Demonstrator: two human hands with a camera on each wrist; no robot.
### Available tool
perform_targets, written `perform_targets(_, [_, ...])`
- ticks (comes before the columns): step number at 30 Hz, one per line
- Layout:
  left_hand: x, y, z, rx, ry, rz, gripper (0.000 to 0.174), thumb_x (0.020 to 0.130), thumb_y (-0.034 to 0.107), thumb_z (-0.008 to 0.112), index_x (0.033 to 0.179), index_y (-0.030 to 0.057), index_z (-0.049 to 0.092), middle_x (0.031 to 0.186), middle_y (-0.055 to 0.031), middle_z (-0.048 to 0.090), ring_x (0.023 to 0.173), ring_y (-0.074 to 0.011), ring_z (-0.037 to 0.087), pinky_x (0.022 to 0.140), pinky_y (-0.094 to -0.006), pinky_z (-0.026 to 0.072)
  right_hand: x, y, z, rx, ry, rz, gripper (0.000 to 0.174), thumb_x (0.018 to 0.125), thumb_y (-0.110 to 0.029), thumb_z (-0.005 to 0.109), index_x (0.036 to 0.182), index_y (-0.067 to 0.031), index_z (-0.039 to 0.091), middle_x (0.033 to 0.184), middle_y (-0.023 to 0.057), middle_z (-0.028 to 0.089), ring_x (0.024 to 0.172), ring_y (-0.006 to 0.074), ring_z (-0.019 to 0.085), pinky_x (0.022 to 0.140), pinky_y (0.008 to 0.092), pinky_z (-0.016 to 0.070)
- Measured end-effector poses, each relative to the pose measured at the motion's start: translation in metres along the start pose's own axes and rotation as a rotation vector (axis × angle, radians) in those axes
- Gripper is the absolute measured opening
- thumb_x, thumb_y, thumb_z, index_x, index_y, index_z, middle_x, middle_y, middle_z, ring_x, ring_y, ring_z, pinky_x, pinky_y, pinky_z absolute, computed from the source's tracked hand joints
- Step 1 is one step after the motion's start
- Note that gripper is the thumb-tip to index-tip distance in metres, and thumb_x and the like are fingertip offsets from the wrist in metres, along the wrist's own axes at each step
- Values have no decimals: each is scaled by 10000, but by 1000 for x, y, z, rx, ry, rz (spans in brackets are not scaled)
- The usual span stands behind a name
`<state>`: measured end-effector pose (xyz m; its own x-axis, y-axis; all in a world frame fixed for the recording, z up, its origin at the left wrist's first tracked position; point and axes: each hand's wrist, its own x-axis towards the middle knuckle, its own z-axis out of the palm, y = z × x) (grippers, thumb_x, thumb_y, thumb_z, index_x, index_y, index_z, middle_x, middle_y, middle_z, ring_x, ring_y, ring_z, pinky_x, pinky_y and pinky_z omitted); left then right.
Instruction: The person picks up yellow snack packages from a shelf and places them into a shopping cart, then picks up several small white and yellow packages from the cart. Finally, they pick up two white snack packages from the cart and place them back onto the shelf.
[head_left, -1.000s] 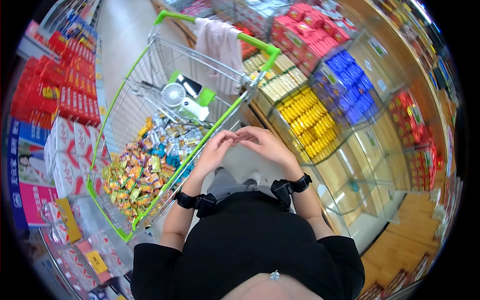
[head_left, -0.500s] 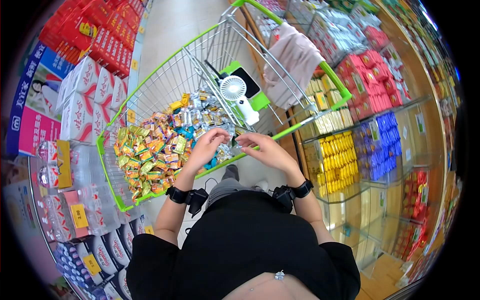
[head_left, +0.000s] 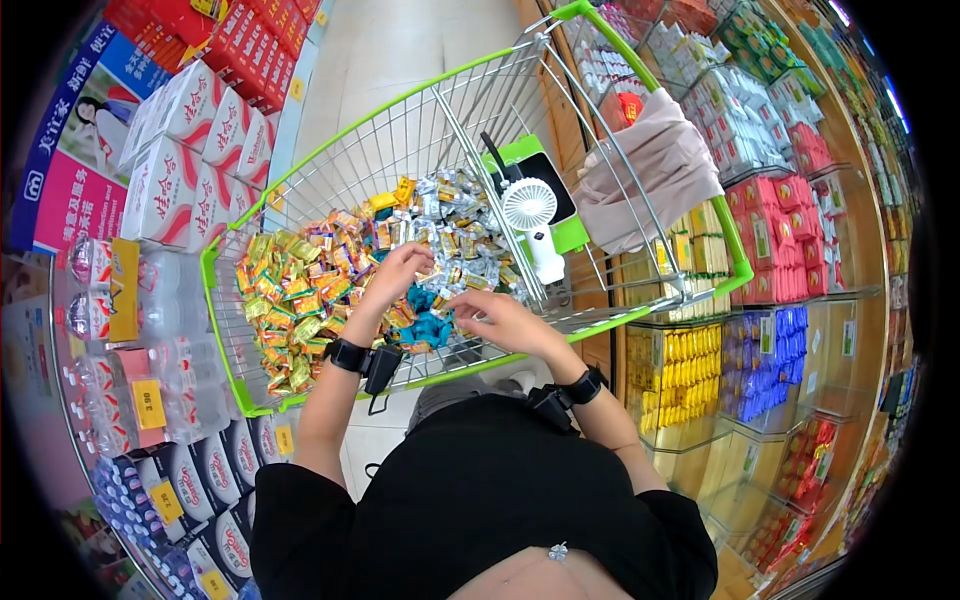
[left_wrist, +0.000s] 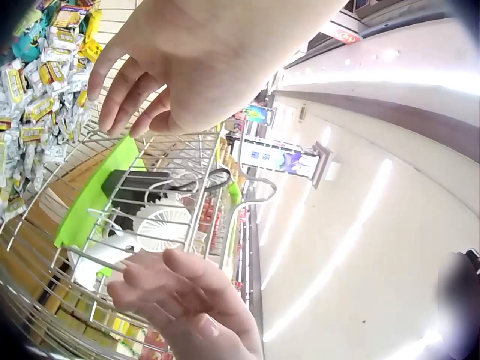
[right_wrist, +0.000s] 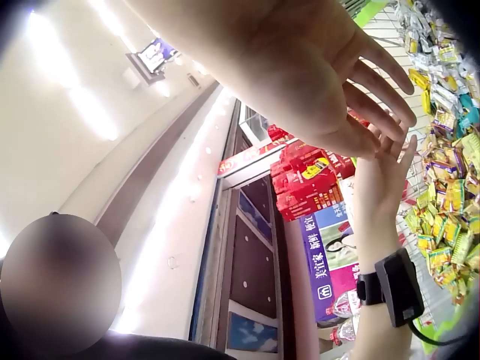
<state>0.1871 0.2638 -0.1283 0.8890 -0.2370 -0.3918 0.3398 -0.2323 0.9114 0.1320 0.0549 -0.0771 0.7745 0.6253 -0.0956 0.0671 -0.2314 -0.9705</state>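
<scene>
A shopping cart with green edges [head_left: 330, 128] stands in front of me, and wrapped candies [head_left: 310, 275] in gold, orange, teal and silver cover its bottom. Over the candies hovers my left hand [head_left: 398, 272], its fingers loosely bent and holding nothing. To its right, near the cart's close edge, my right hand [head_left: 500, 318] is held out with relaxed fingers and nothing in them. The left wrist view shows bare palms on the left hand [left_wrist: 187, 67] and the right hand [left_wrist: 191, 300]. A white handheld fan [head_left: 530, 205] lies in the cart's child-seat part, beside a dark-screened phone [head_left: 553, 180].
A pale pink cloth [head_left: 650, 175] hangs over the cart's handle end. Glass bins with yellow packets [head_left: 680, 375] and blue packets [head_left: 765, 365] line the right. White drink cartons [head_left: 180, 190], bottled water [head_left: 185, 390] and red boxes [head_left: 255, 45] are stacked on the left.
Both hands have moved from close together beside the cart to over its near side, and are now farther apart. The view has turned, so the cart appears closer and more sideways.
</scene>
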Motion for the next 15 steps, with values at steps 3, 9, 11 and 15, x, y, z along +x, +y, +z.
perform_targets(3, [25, -24, -17, 120, -55, -14, 199, 840, 204, 424, 929, 66, 536, 845, -23, 593, 762, -110, 556, 629, -244, 424, 12, 8, 4, 27, -20, 41, 231, 776, -114, 549, 978, -3, 531, 836, 125, 581, 796, 216, 570, 717, 316, 447])
perform_targets(9, [63, -55, -29, 179, -45, -28, 232, 792, 184, 449, 903, -2, 532, 750, -99, 586, 678, -159, 568, 630, -282, 448, 29, 23, 9, 40, -27, 71, 230, 781, -120, 546, 981, -8, 529, 831, 126, 582, 796, 217, 570, 705, 321, 449])
perform_targets(11, [79, -67, -33, 237, -7, -33, 240, 782, 193, 467, 916, 4, 529, 773, -116, 577, 719, -195, 563, 667, -302, 443, 33, 26, 10, 52, -23, 85, 224, 785, -123, 544, 979, -13, 528, 828, 122, 583, 790, 215, 572, 697, 318, 452])
perform_targets(15, [111, -103, -41, 577, 135, 152, 306, 745, 203, 520, 998, 31, 505, 956, -192, 511, 907, -321, 495, 804, -368, 396, 39, 35, 11, 74, -26, 122, 215, 790, -123, 541, 977, -17, 528, 830, 116, 585, 790, 208, 576, 695, 309, 454])
